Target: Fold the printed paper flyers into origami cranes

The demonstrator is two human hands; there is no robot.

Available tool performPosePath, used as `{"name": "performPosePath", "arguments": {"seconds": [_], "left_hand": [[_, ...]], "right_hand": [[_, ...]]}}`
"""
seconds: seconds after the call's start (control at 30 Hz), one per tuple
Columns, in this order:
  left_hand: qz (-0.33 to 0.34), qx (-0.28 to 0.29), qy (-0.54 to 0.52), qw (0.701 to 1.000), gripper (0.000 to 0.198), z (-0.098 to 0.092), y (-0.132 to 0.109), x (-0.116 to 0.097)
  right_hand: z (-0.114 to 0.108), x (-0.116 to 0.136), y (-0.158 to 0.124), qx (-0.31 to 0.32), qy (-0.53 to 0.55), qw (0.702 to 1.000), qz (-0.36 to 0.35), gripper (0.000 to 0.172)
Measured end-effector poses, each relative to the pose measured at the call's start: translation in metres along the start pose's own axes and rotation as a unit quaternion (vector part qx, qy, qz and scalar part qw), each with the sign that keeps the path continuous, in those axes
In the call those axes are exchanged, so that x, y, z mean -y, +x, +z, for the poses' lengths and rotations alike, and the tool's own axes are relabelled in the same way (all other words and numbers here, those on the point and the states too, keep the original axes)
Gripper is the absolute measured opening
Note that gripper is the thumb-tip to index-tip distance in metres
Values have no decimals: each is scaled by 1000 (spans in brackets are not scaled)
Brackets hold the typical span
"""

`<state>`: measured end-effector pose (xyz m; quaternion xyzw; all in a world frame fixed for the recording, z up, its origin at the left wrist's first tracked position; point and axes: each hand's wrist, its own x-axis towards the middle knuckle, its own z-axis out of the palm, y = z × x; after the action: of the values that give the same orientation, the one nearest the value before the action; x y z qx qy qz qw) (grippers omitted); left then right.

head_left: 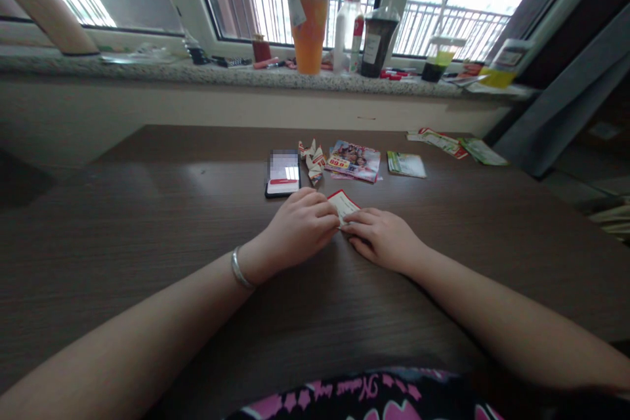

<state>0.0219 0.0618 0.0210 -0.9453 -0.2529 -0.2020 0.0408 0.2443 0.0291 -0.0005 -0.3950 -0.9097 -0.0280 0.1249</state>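
A small white paper with a red edge (343, 203) lies between my hands at the middle of the table. My left hand (302, 224), a silver bangle on its wrist, is closed on the paper's left side with its fingers curled over it. On the lower right side, my right hand (382, 237) has its fingers bent and pressed together on the paper, close to the left fingertips. My fingers and left hand hide part of the paper. Just beyond the left hand lies a phone (283, 174) with a lit screen. Beside that stands a folded paper figure (314, 161).
Colourful printed leaflets (355, 161) and a green-white card stack (406, 164) lie farther back on the dark wooden table (147, 230). More printed papers (440, 142) are at the back right. The windowsill (221, 77) holds an orange drink cup (310, 33), bottles and a dark cup (378, 42).
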Motion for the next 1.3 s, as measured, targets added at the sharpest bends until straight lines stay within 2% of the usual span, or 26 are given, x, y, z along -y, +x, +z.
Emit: {"name": "performPosePath", "arguments": {"seconds": [0.13,0.57,1.07,1.3], "left_hand": [[21,29,35,999,20,13,-2,-3],[20,76,-53,996,24,26,-4,6],[23,93,-41,995,29,24,0,3],[23,101,-42,994,25,23,1,1]], "right_hand": [[2,-5,-1,-5,7,1000,0,27],[3,-9,-2,-6,12,1000,-12,26],[4,-16,-4,-2,23,999,-23,26],[-2,-15,-3,12,0,1000,-20,24]]}}
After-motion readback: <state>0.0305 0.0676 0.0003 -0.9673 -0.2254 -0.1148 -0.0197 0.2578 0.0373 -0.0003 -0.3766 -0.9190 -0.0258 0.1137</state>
